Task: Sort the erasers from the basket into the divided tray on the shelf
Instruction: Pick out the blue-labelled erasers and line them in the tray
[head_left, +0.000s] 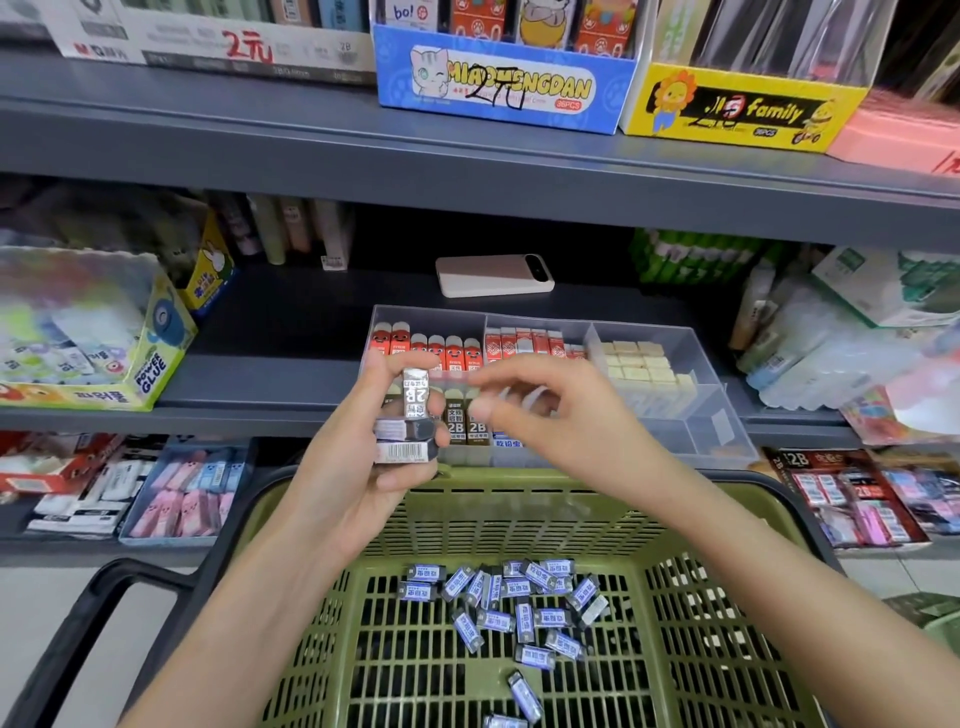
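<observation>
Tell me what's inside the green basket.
Loose blue-labelled erasers lie scattered on the green basket floor, most in a cluster near the middle. The forearms cover parts of the floor; anything under them is hidden.

Grey metal shelf unit (291, 332), mid tier: clear plastic divided tray (722, 415) at front edge, ctr-right. Behind it, apart, pale flat phone-like slab (493, 278) lying flat. Left: yellow-green cardboard "Power Glue" display box (156, 358). Right: clear-wrapped packs (810, 353), contents blurred. Upper tier: blue cat-print carton (498, 88) touching yellow carton (737, 111).
</observation>
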